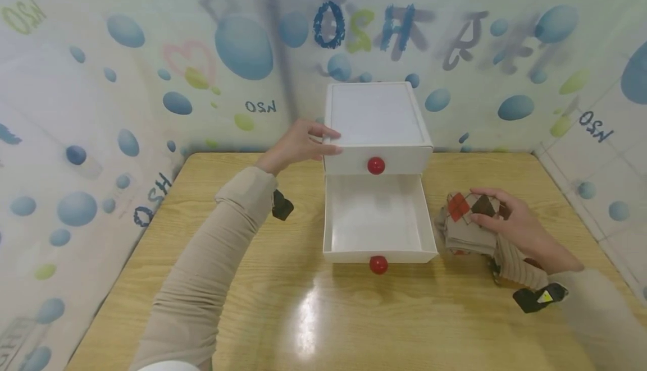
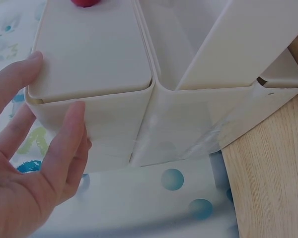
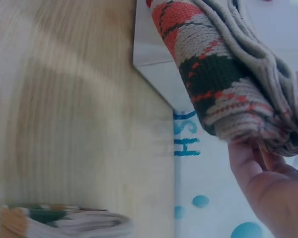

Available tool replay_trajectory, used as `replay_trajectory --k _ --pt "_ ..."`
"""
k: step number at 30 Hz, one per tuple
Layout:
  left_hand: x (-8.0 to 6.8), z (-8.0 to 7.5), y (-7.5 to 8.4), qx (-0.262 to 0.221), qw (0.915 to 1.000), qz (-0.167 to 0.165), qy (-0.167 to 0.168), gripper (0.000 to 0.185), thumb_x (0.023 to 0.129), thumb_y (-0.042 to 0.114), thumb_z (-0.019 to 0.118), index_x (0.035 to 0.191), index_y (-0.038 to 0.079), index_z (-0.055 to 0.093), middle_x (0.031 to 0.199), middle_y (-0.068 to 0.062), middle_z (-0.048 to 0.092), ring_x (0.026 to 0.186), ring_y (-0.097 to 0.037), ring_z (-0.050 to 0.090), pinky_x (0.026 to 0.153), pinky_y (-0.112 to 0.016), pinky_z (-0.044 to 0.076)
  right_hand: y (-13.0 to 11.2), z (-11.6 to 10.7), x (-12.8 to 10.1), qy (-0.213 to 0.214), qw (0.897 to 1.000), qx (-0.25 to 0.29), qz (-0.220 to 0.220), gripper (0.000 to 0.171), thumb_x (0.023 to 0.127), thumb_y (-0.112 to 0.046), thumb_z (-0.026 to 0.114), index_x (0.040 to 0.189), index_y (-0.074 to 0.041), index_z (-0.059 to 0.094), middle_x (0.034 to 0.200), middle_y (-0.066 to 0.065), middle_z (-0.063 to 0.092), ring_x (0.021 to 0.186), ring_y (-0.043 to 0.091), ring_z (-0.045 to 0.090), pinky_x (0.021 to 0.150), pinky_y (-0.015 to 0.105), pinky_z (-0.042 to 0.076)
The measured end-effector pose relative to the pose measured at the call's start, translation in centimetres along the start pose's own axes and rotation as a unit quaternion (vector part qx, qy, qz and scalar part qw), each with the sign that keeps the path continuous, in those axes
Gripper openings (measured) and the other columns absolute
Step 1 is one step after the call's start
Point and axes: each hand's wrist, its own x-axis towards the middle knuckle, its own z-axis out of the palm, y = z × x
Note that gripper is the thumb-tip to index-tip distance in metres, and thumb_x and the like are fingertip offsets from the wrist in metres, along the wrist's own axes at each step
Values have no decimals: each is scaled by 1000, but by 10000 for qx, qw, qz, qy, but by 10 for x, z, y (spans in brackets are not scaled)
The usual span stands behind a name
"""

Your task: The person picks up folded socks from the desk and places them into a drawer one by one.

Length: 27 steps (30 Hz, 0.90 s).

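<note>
While the left hand (image 1: 298,145) rests with straight fingers against the left side of the white drawer unit (image 1: 376,129), its lower drawer (image 1: 376,222) stands pulled out. Right of that drawer, the right hand (image 1: 515,222) grips 1 folded argyle sock bundle (image 1: 467,219); it should probably be lowered flat, clearing the front rim.

White two-drawer cabinet (image 1: 376,129), standing at the back of my wooden table (image 1: 283,315), against the bubble-patterned wall (image 1: 101,79). Upper drawer shut, red knob (image 1: 376,165) on its front; lower drawer (image 1: 376,222) pulled out, inside bare, red knob (image 1: 378,264) on its front. My left hand (image 1: 298,145) rests on the cabinet's upper left edge. My right hand (image 1: 515,222) grips a folded argyle sock bundle (image 1: 467,219) on the table, just right of the open drawer.
</note>
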Motion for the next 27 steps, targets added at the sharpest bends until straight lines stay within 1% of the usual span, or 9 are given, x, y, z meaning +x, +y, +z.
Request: replay_trajectory --k 2,4,8,11,15,18,21,25,27 --pt "0 0 0 14 10000 -11 4 40 75 22 72 111 9 61 110 -4 54 90 -19 56 73 -31 52 -5 -3 1 7 9999 26 -117 44 85 -11 60 126 -17 46 112 -15 40 67 11 35 50 23 35" --pt "0 0 0 18 10000 -19 2 40 75 21 72 112 9 61 110 -4 54 90 -19 56 73 -31 52 -10 -6 3 -24 9998 45 -216 44 85 -10 59 127 -17 45 107 -12 43 63 12 35 47 25 36" --pt "-1 1 1 -1 10000 -15 2 40 75 20 71 112 8 60 110 -5 54 90 -19 57 75 -33 51 -21 -14 7 -32 9995 -64 -312 45 86 -10 58 128 -16 45 102 -8 44 63 11 38 45 25 37" --pt "-1 0 1 1 10000 -18 3 40 76 20 71 112 8 60 110 -5 54 90 -20 57 75 -34 51 -31 -18 11 4 9996 -133 -246 44 85 -9 59 126 -15 46 104 -10 45 65 12 39 47 25 37" --pt "-2 0 1 42 10000 30 16 39 76 20 71 112 9 60 110 -5 54 88 -20 58 72 -30 52 -43 -23 17 10 9996 -226 -139 43 85 -11 59 125 -16 46 108 -11 45 66 12 40 48 26 36" --pt "-2 0 1 54 10000 77 15 39 76 20 71 112 9 60 110 -5 54 87 -20 58 71 -29 52 -50 -26 21 -75 9995 -222 -193 43 86 -12 59 127 -15 45 112 -10 44 65 13 38 48 26 35" --pt "-1 0 0 79 9999 92 6 39 76 21 71 112 8 60 111 -5 54 87 -19 58 71 -30 52 -59 -29 25 -120 9994 -318 -61 44 85 -16 60 127 -17 45 104 -3 43 59 14 35 45 28 34" --pt "-1 0 1 80 9999 80 5 39 76 20 71 112 8 60 111 -5 54 88 -20 57 73 -32 52 -72 -27 31 -275 9971 -675 206 45 84 -25 62 126 -21 46 91 3 37 60 16 32 46 28 31" --pt "-2 0 2 80 10000 58 9 39 76 20 71 112 8 60 111 -5 54 89 -20 57 73 -32 52 -78 -24 34 -422 9965 -701 175 46 84 -25 62 126 -19 46 90 3 36 62 17 32 48 28 31"
